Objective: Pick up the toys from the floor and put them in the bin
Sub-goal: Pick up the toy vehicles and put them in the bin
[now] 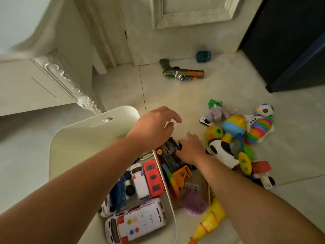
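- On the floor, the white bin (79, 143) holds toy vehicles (140, 221).
- Just beside its right wall lies the dark truck (168, 157) with an orange cab.
- The left hand (153, 127) hovers over the bin's rim, grip wide, holding nothing.
- The right hand (190, 148) rests on the truck's dark end; whether its grip clasps it cannot be told.

I saw the white bin (109, 120) standing open on the floor, a white ambulance (139, 221) and red bus (153, 178) lying inside, a dark truck (168, 159) just beside its right wall, a colourful toy heap (233, 127) further right, and a toy gun (182, 73) well apart.
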Demonstrator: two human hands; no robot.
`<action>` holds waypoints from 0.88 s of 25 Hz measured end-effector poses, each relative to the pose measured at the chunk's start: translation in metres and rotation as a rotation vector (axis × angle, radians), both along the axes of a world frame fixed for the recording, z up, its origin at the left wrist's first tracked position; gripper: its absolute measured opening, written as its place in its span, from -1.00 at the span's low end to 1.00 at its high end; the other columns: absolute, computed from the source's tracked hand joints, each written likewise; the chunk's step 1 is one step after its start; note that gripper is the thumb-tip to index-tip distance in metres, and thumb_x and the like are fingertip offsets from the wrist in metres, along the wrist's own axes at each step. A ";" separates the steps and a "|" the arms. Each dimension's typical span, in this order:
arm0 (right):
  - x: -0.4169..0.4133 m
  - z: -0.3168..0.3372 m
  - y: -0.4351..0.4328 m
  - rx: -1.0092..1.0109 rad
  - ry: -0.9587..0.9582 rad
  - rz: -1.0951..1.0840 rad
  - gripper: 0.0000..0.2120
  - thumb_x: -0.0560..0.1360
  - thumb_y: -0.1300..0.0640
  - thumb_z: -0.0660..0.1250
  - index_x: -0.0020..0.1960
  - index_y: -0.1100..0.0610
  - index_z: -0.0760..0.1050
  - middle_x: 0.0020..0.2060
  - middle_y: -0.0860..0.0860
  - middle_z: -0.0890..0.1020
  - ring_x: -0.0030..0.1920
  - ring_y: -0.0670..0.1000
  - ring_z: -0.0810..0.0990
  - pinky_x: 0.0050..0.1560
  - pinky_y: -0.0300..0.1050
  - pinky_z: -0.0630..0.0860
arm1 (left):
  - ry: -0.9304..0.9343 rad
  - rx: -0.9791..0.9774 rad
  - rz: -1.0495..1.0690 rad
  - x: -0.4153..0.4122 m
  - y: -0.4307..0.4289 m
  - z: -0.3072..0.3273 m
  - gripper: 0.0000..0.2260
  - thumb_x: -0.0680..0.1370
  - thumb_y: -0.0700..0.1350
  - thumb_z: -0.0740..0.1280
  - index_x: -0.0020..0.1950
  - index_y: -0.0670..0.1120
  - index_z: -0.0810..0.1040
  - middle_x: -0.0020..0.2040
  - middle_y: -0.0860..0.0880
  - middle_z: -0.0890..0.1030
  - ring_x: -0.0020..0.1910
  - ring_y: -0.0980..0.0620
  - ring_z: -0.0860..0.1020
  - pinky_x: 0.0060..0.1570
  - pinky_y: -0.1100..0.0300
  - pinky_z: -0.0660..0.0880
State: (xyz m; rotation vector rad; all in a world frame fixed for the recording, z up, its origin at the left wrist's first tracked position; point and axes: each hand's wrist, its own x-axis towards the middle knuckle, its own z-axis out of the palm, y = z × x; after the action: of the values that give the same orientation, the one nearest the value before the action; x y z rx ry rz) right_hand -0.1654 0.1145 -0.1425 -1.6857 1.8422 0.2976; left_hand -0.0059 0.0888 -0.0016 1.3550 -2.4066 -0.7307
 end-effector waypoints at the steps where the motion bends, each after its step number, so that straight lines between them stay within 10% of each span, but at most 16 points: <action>1: 0.003 -0.006 0.000 0.012 0.017 0.031 -0.46 0.55 -0.12 0.18 0.49 0.02 0.26 0.57 0.14 -0.08 0.55 0.24 -0.17 0.49 0.22 -0.09 | 0.050 0.007 0.038 0.001 0.001 -0.004 -0.73 0.55 -0.22 0.22 0.11 0.08 0.61 0.10 0.07 0.58 0.05 0.09 0.55 0.06 0.06 0.54; 8: 0.006 -0.009 -0.003 -0.099 0.001 0.055 -0.65 0.54 0.01 0.26 0.24 0.15 0.52 0.55 0.08 0.14 0.56 0.14 -0.10 0.51 0.20 -0.09 | 0.161 0.014 0.202 0.015 0.004 -0.001 -0.73 0.56 -0.24 0.23 0.07 0.06 0.62 0.03 0.12 0.58 -0.02 0.16 0.56 0.03 0.26 0.53; 11: 0.001 0.029 0.000 -0.201 -0.270 -0.210 -0.71 0.45 -0.01 0.37 -0.03 0.22 0.62 0.23 0.18 0.56 0.33 0.19 0.44 0.30 0.09 0.39 | 0.226 0.107 0.353 0.015 0.007 0.018 -0.74 0.57 -0.19 0.24 0.17 0.07 0.58 0.05 0.15 0.57 -0.03 0.23 0.53 -0.07 0.55 0.40; 14: -0.009 0.082 -0.001 -0.264 -0.496 -0.500 -0.82 0.40 0.01 0.40 -0.16 0.13 0.57 -0.20 0.05 0.65 -0.09 0.10 0.63 -0.13 -0.04 0.52 | 0.312 0.279 0.459 0.013 0.015 0.028 -0.56 0.55 0.00 0.33 0.43 0.05 0.39 0.28 0.11 0.50 0.18 0.17 0.50 0.05 0.32 0.41; 17: -0.009 0.135 -0.002 -0.428 -0.598 -0.584 -0.88 0.41 0.01 0.38 -0.16 0.06 0.54 -0.22 -0.01 0.65 -0.12 0.04 0.63 -0.08 -0.03 0.54 | 0.593 0.633 0.489 0.007 0.028 0.036 -0.23 0.45 0.12 0.44 0.55 0.09 0.11 0.39 0.03 0.43 0.26 0.05 0.51 0.11 0.17 0.48; 22: 0.006 0.180 -0.007 -0.334 -0.990 -0.541 -0.75 0.49 -0.15 0.31 -0.09 0.04 0.55 -0.19 -0.02 0.66 -0.17 -0.04 0.62 -0.15 -0.11 0.54 | 0.977 0.807 0.615 0.009 0.028 0.046 -0.41 0.45 -0.17 0.45 0.39 0.14 0.29 0.12 -0.12 0.66 0.01 -0.15 0.67 0.03 -0.14 0.59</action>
State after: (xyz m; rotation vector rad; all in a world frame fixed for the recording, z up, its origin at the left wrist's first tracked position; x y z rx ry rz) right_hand -0.1594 0.1076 0.0373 -1.0924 1.4835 -0.9454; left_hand 0.0035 0.1164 0.0441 1.3590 -0.8812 -1.7190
